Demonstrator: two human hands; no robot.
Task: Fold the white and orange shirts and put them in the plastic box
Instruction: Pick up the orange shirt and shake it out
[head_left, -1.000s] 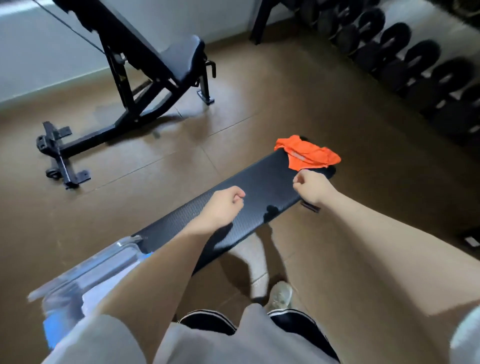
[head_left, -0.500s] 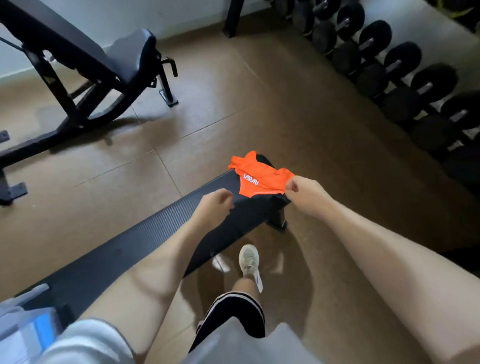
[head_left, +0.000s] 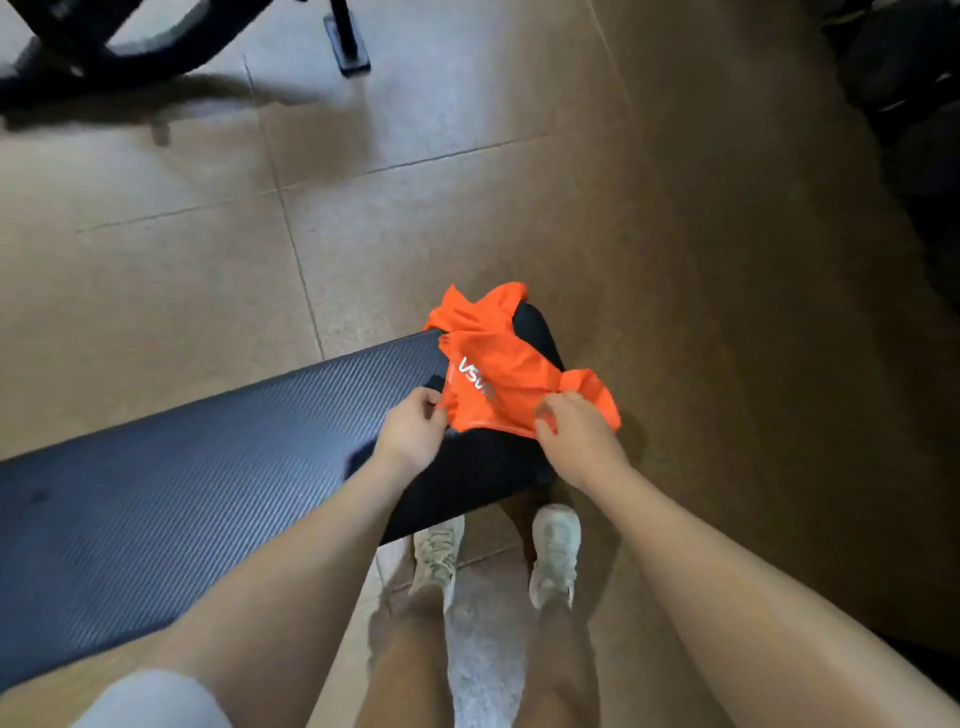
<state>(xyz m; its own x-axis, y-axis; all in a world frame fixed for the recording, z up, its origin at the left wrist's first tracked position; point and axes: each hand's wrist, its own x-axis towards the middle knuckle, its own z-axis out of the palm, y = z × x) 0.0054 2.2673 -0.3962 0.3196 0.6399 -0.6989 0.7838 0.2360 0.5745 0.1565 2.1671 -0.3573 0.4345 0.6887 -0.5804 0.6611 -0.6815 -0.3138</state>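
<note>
The orange shirt (head_left: 498, 374) lies crumpled at the far end of the worktop (head_left: 208, 467), a long black padded bench with a ribbed surface. White lettering shows on the cloth, upside down from where the person stands. One bunched corner rises at the far side, and another flap hangs just past the bench's right edge.

Both hands are on the shirt's near hem. The left hand (head_left: 413, 434) has its grip closed on the left corner, thumb and fingers pinching the fabric. The right hand (head_left: 579, 441) has its grip clamped on the hem towards the right, fingers curled over a fold of cloth. The two hands are a little apart, with the near edge of the shirt between them.

Below the hands, the person's two pale sneakers (head_left: 553, 551) stand on the brown tiled floor (head_left: 675, 260), close to the end of the bench, bare legs above them. A light sleeve (head_left: 150, 699) shows at the lower left.

Further off, at the top left, the black frame (head_left: 104, 47) of another bench stands on the floor, blurred. Dark round shapes (head_left: 914, 104) sit at the right edge, too blurred to tell what they are.
</note>
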